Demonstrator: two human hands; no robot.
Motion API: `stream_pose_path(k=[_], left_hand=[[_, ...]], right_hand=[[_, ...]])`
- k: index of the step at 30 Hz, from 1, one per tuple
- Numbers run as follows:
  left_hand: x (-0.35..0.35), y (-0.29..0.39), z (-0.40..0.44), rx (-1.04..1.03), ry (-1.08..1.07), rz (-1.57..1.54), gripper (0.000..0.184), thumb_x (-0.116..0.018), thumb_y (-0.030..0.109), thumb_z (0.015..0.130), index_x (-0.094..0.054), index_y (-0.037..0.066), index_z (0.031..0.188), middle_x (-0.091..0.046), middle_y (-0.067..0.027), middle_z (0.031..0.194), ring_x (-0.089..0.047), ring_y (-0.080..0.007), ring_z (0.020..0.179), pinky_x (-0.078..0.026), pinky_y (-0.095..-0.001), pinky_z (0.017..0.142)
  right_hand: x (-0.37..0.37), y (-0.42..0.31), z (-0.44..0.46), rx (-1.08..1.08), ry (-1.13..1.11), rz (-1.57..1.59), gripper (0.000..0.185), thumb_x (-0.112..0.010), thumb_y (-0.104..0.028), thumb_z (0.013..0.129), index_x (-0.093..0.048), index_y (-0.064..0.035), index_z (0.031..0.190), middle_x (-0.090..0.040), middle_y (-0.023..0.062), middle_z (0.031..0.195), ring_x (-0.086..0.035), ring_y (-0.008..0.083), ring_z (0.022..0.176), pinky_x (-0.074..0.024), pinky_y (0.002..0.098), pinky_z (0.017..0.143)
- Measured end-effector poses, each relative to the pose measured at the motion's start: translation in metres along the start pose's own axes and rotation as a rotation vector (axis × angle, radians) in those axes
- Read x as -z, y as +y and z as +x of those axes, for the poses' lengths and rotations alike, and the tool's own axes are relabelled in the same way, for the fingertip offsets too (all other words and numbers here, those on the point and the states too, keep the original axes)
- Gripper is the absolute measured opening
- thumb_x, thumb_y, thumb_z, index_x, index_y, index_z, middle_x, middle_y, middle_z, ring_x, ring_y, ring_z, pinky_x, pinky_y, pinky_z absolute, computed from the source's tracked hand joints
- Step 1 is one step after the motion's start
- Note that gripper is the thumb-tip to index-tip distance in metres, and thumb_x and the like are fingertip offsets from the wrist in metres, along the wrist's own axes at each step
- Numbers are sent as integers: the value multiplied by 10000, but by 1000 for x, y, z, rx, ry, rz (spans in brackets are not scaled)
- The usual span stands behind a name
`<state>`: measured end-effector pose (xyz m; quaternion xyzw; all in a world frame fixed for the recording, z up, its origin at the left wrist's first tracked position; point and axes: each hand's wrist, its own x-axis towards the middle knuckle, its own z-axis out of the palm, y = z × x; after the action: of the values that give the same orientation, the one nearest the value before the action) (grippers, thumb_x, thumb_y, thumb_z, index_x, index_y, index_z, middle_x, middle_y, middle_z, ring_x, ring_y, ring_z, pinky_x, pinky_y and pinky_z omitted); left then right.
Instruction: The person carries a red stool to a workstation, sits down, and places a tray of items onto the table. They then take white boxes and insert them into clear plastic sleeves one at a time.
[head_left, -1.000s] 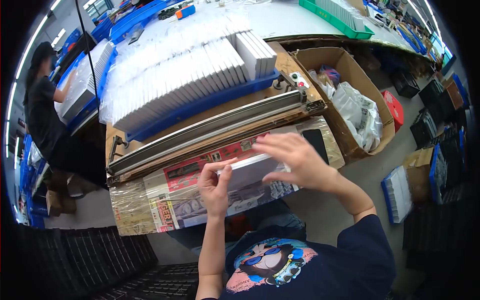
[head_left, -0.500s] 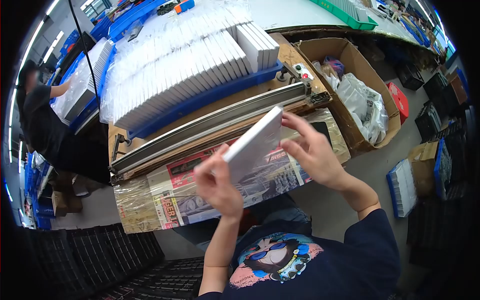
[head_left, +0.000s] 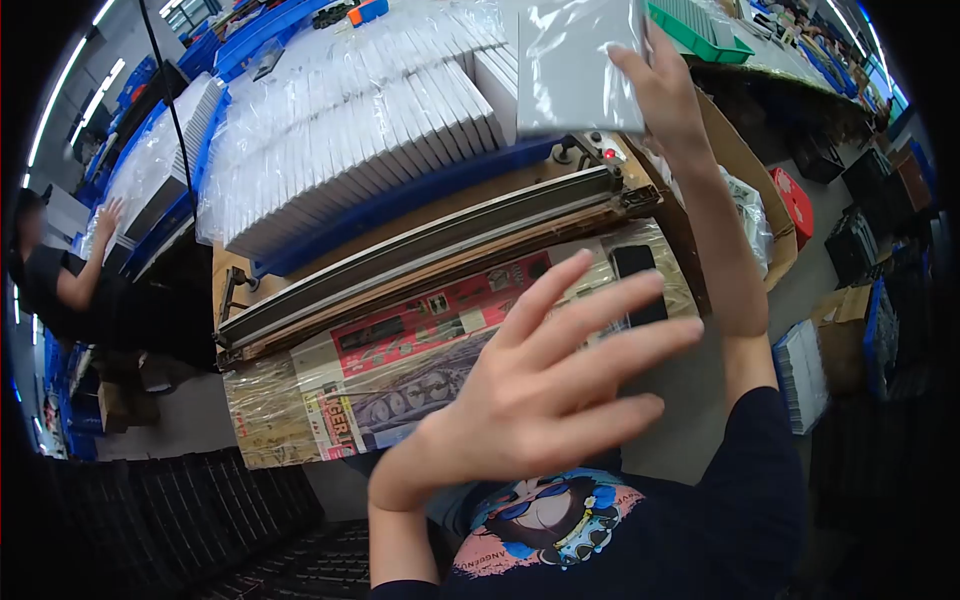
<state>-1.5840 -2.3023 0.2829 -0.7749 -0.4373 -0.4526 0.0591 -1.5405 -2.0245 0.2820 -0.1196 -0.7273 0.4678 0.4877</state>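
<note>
My right hand (head_left: 665, 100) grips a flat white box (head_left: 570, 75) in glossy clear film by its right edge. It holds the box up at the top of the view, over the right end of the packed row. My left hand (head_left: 540, 385) is empty with its fingers spread, above the printed cardboard (head_left: 400, 375) at the bench's front. Behind that cardboard runs a long metal bar (head_left: 430, 243), which looks like a bar sealer. Rows of white boxes (head_left: 370, 150) stand on edge in a blue tray (head_left: 400, 208), partly under clear film.
A cardboard carton (head_left: 745, 150) holding clear plastic stands right of the bench. A dark flat object (head_left: 640, 285) lies on the printed cardboard. Another person (head_left: 75, 285) is at the left beside more boxes. A green tray (head_left: 700, 35) sits at the back.
My right hand has carried the white box up and away, toward the packed row. My left hand has let go of it and spread its fingers. The other person's arm has moved.
</note>
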Motion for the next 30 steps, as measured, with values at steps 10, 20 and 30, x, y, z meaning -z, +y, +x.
stream_pose_path(k=[10,20,30], left_hand=[[8,34,16,-209,267,154,246,-613,201,604,-645,38,786,-596,-90,768,-593,-197,648,-500,-265,504],[19,14,10,-420,192,406,244,-620,251,580,-653,53,718,-623,-105,751,-625,-215,700,-519,-270,540],[42,35,17,-311,-107,365,183,-638,183,674,-667,92,830,-656,-74,800,-651,-202,723,-541,-280,573]], right_hand=[[-65,92,141,72,-169,-892,341,-543,-241,764,-611,42,941,-619,283,976,-582,417,971,-466,434,858],[-100,154,115,-247,-441,-1012,425,-511,-193,767,-580,-74,1169,-580,230,1175,-510,371,1170,-301,602,1001],[-115,182,82,-357,-312,-1211,827,-540,-284,732,-175,-324,1473,-119,205,1525,-173,494,1351,-151,712,995]])
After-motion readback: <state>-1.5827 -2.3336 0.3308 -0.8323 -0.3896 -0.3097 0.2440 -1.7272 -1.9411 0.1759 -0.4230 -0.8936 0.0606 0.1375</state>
